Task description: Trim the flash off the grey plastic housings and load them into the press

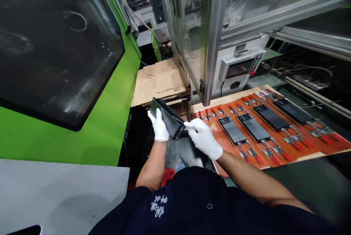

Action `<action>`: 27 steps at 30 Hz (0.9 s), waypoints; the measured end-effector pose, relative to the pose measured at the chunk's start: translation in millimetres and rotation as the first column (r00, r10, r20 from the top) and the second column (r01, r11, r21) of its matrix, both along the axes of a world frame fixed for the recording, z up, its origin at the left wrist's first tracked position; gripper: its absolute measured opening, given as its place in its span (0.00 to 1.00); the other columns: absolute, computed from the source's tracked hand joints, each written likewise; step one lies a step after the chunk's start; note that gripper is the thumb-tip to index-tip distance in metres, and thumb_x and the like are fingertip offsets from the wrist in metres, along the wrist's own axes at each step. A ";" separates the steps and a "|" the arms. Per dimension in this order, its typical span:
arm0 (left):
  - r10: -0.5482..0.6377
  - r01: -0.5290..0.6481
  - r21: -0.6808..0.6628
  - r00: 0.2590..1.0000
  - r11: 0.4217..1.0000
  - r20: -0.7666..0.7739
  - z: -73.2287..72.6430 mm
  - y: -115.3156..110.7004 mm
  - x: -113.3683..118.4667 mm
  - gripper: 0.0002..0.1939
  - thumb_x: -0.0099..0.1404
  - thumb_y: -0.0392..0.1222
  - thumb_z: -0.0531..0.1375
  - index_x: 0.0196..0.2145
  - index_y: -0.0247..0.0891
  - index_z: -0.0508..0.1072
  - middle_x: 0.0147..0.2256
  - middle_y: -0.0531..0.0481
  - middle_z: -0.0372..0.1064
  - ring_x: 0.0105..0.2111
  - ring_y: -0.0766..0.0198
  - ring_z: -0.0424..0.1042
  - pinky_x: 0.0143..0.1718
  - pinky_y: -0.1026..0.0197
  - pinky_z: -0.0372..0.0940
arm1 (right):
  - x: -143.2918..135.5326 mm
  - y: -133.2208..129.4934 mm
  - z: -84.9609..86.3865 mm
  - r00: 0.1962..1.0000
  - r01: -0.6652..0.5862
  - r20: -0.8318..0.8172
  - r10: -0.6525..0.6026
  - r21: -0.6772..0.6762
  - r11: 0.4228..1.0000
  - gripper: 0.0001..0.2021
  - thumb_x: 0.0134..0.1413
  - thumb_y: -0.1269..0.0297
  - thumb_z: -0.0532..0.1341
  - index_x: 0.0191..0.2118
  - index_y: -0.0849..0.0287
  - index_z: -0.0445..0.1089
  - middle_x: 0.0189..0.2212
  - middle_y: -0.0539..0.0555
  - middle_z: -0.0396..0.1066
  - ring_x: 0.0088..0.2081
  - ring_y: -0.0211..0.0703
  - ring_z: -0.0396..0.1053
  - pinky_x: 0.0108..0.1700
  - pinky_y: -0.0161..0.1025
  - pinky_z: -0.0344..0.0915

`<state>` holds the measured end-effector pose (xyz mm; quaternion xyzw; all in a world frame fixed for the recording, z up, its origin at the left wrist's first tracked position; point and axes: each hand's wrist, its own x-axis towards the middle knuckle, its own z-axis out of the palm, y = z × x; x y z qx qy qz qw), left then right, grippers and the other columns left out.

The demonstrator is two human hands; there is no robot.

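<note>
The left hand (159,127) grips a dark casing (167,118), some fingers hidden behind it; whether the right hand (203,138) pinches or merely touches its edge, I can't tell. It's between the cut-off green machine (109,118) and orange board (212,132). White characters (158,206) mark the shirt (192,202).

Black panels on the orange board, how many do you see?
4 in a row: first panel nearest the right hand, second panel beside it, third panel next, fourth panel farthest.
</note>
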<state>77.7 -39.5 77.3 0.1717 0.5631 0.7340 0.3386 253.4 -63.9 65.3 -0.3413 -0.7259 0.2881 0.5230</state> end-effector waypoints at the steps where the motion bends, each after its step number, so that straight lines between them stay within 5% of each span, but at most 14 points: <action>1: 0.004 -0.004 0.006 1.000 1.000 -0.002 -1.1 0.3 -0.6 0.43 0.73 0.51 0.59 0.75 0.43 0.41 0.71 0.45 0.53 0.65 0.57 0.65 0.56 0.63 0.71 | 0.1 0.2 -1.2 1.000 0.019 -0.004 -0.019 -0.009 1.000 0.12 0.66 0.66 0.57 0.29 0.56 0.69 0.30 0.53 0.69 0.35 0.44 0.70 0.41 0.44 0.70; 8: 0.016 -0.012 0.096 0.999 0.995 -0.033 -8.1 1.7 -4.0 0.43 0.72 0.51 0.61 0.75 0.47 0.42 0.71 0.48 0.53 0.65 0.58 0.65 0.62 0.60 0.66 | 1.5 4.1 -8.7 0.998 0.039 0.039 -0.039 -0.007 0.999 0.12 0.66 0.67 0.56 0.30 0.56 0.70 0.31 0.55 0.70 0.36 0.45 0.71 0.42 0.44 0.70; 21: 0.002 0.002 0.146 1.000 0.989 -0.025 3.8 -4.3 -2.1 0.42 0.73 0.49 0.59 0.75 0.46 0.41 0.72 0.48 0.51 0.68 0.59 0.61 0.63 0.61 0.65 | 4.7 2.9 -19.5 0.992 0.127 0.008 -0.127 -0.072 0.989 0.12 0.65 0.64 0.57 0.30 0.56 0.73 0.30 0.56 0.72 0.36 0.48 0.72 0.44 0.48 0.72; 27: -0.029 0.028 0.140 1.000 0.990 0.006 0.4 -2.1 3.7 0.44 0.73 0.48 0.60 0.76 0.48 0.39 0.73 0.50 0.49 0.68 0.59 0.61 0.63 0.60 0.66 | 9.8 -2.9 -15.1 0.998 0.058 -0.024 -0.059 -0.056 0.997 0.11 0.65 0.65 0.57 0.33 0.55 0.74 0.31 0.54 0.72 0.36 0.45 0.72 0.42 0.44 0.72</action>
